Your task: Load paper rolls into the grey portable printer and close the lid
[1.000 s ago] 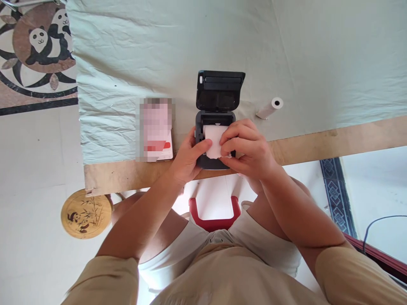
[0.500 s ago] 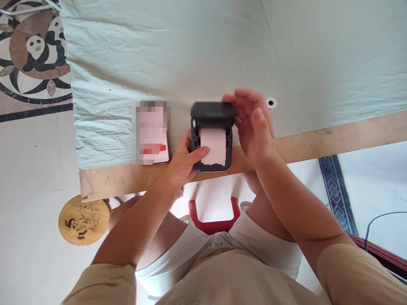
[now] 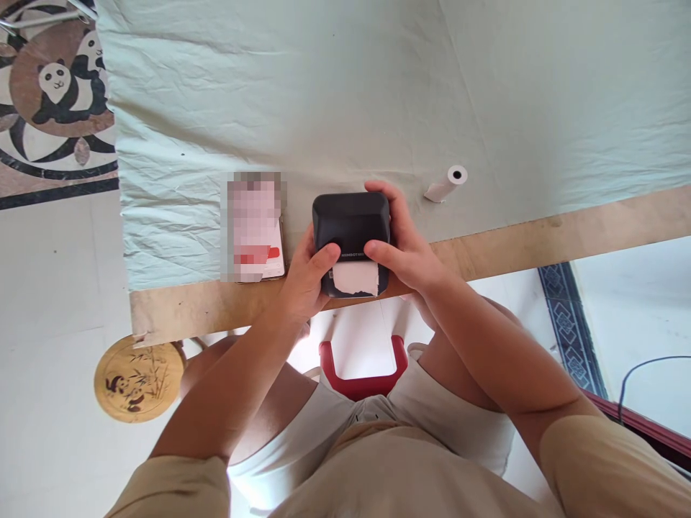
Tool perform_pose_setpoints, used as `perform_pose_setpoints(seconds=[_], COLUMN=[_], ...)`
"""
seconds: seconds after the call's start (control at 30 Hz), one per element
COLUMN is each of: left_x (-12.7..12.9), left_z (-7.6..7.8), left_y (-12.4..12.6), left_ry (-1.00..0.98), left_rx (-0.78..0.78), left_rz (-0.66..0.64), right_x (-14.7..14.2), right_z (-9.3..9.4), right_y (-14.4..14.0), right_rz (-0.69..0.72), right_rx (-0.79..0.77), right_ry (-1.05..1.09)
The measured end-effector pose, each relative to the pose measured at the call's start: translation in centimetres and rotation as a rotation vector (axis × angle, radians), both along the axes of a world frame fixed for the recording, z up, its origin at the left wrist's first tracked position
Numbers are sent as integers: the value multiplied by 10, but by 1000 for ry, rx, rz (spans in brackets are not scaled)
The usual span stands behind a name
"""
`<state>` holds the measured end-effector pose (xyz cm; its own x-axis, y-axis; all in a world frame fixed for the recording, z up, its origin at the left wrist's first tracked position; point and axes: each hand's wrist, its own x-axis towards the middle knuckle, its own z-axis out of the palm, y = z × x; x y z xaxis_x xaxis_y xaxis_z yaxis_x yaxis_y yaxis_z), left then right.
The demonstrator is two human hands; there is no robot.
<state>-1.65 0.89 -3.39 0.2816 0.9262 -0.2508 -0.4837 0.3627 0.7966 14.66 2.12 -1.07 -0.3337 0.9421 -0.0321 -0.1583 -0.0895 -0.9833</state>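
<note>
A small black label printer [image 3: 350, 223] is held between both hands above the table's front edge. Its lid is down, and a torn strip of white paper [image 3: 356, 278] sticks out toward me from below the lid. My left hand [image 3: 309, 277] grips the printer's left side, thumb on the lid. On the opposite side, my right hand [image 3: 402, 241] wraps round it with its thumb also resting on the lid. To the right of the printer, a white paper roll [image 3: 450, 183] stands on the cloth, slightly tilted in view, its loose end at the base.
A phone [image 3: 253, 230], partly blurred out, lies left of the printer. Pale green cloth [image 3: 324, 101] covers the table up to a bare wooden front edge [image 3: 199, 309]. Below it are a round wooden stool [image 3: 140, 381] and a red-edged seat [image 3: 364, 387] between my legs.
The printer's lid, raised before, is now down over the paper. My right hand has gone from the raised lid to gripping the printer's right side. More of the paper roll shows.
</note>
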Motion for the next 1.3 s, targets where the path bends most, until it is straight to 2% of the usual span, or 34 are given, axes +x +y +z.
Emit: perform_pose_setpoints(seconds=[0.23,0.4,0.57,0.7,0.9,1.03,1.13,1.23,1.3], left_x=[1,4,11,10,8,8,8,9,8], left_z=[6,10,10,6,5,6,7,10,13], left_y=[1,2,5,5,6,8,9,9,9], left_ry=[-2,-42,-61,-40,-28,4,-25,-94,-122], left_rx=[6,-41,-139,-146,-135,-182,-201,-149,-102], left_rz=[-7,0,44,74,38,64,35,-31,-54], right_x=[1,2,9,13,14,16,17,17,16], right_z=[-2,-3,-1,2,0,-2,0,8,17], right_y=[-2,0,6,6,5,5,7,11,15], right_rz=[-15,-26,-112,-39,22,32,19,-70,-252], right_rx=[3,-7,215,266,320,342,344,407,458], right_ry=[23,-80,-198,-236,-232,-293,-300,-330,-425])
